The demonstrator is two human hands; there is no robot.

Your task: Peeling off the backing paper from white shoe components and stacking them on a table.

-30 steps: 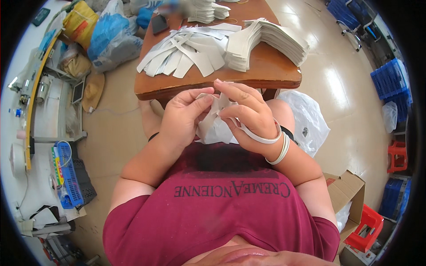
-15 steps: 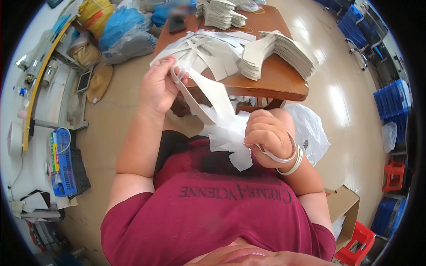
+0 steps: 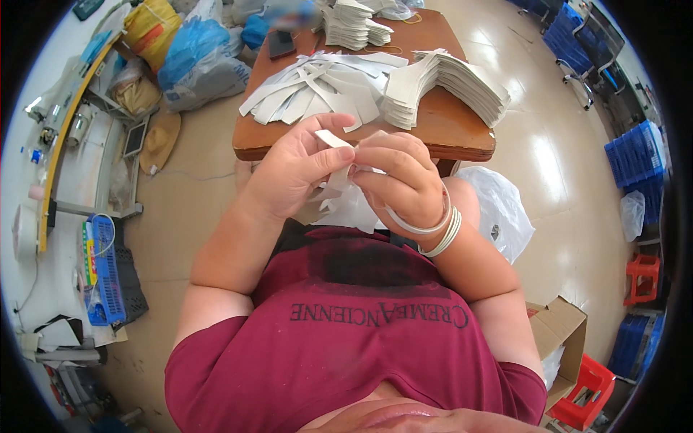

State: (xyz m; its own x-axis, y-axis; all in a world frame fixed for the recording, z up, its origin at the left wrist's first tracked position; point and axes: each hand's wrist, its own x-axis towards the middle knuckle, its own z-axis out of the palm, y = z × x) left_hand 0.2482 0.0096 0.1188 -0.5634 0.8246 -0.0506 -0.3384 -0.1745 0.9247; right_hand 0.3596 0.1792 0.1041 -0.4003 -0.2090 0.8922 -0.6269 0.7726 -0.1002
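Fingers of left hand point(image 3: 292, 173) and right hand point(image 3: 401, 180) pinch one white paper strip point(image 3: 333, 138) between them, probably to separate it; loose strips point(image 3: 317, 90) lie beyond on tabletop point(image 3: 447, 130).

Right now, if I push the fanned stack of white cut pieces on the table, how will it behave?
The fanned stack is already splayed, so its layers would probably slide apart rather than move together. The pieces look thin and light. It sits near the wooden table edge, so some may spill off.

Both forearms rise bent before the chest; the left hand point(image 3: 292, 173) and right hand point(image 3: 401, 180) meet, fingers point(image 3: 328, 160) curled and pinched together.
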